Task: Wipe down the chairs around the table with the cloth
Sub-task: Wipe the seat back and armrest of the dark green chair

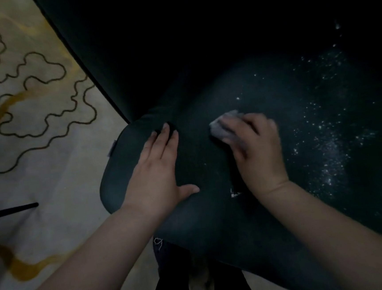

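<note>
On a dark chair seat (214, 212), the left hand (157, 171) lies flat and open near the seat's left edge, likely bracing it, while the right hand (255, 148) presses a bunched pale cloth (224, 124) mid-seat beside white specks (328, 137).

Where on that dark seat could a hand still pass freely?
Between the left hand and the right hand, which presses the cloth, lies a bare strip of seat. The front edge near the wrists is also free. Right of the cloth, white crumbs crowd the surface.
</note>
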The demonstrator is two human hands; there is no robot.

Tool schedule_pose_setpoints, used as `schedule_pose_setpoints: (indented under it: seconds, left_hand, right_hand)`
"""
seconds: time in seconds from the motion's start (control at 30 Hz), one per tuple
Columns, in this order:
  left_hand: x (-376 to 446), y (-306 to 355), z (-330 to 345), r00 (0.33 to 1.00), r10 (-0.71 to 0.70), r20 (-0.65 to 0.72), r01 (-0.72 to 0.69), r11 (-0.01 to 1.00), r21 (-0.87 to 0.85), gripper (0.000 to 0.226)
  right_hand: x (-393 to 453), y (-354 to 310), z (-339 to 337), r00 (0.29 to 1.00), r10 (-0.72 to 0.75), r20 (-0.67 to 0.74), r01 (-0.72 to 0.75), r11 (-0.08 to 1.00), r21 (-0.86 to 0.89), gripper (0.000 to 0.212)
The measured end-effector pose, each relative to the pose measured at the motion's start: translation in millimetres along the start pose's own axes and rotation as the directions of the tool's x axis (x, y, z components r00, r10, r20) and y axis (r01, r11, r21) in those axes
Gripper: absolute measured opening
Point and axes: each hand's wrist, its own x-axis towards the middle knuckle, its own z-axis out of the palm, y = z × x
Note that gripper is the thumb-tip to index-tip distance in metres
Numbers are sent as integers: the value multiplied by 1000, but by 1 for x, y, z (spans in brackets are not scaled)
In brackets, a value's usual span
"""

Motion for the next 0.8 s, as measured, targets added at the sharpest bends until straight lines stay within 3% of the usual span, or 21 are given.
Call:
schedule_pose_setpoints:
  seconds: [0.1, 0.27, 0.33, 0.47, 0.53, 0.67, 0.8]
  left_hand:
    - [-1, -1, 1, 1000, 0, 14, 0, 1000, 0, 124]
    - [-2, 0, 1, 1000, 4, 8, -4, 1000, -4, 123]
    - [-1, -2, 1, 1000, 11, 6, -11, 1000, 1, 123]
    - [-2, -6, -2, 999, 32, 37, -32, 999, -11, 124]
    - [-2, -7, -2, 998, 46, 43, -46, 999, -16, 123]
    - [-4, -7, 0, 999, 46, 23, -46, 999, -7, 122]
    - [-7, -7, 1, 998, 63, 23, -63, 998, -4, 119]
  right_hand:
    - [-38, 4, -10, 991, 125, -51, -125, 992, 5, 42]
    - [-45, -20, 3, 987, -116, 110, 112, 993, 40, 34]
    - [-16, -19, 7, 987, -132, 88, 130, 991, 27, 32]
    - [-11, 5, -6, 993, 102, -64, -94, 990, 109, 36]
    - [-37, 12, -16, 989, 131, -75, -119, 982, 144, 37]
    - [-79, -6, -15, 1000, -13, 25, 11, 997, 73, 38]
    - [-71, -17, -2, 985, -142, 100, 143, 990, -10, 32]
